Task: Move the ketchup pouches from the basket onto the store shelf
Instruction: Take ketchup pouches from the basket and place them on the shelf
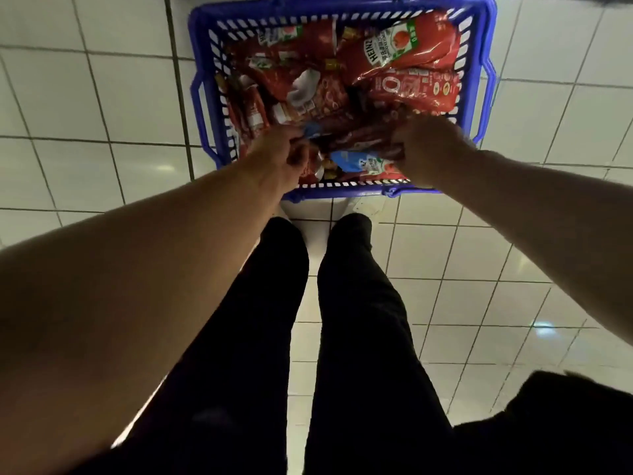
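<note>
Gripping one ketchup pouch (363, 135), two hands (346, 156), one basket (342, 3)

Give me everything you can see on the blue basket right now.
The blue basket is rectangular, looks like plastic, with slotted walls and a handle folded down on each side. It sits flat on the white tiled floor, just ahead of the person's feet. It is piled with red ketchup pouches, lying loosely in a jumble, some with white caps. The left hand and right hand reach in over the near rim, each with its grip closed on pouches from the near end.
</note>
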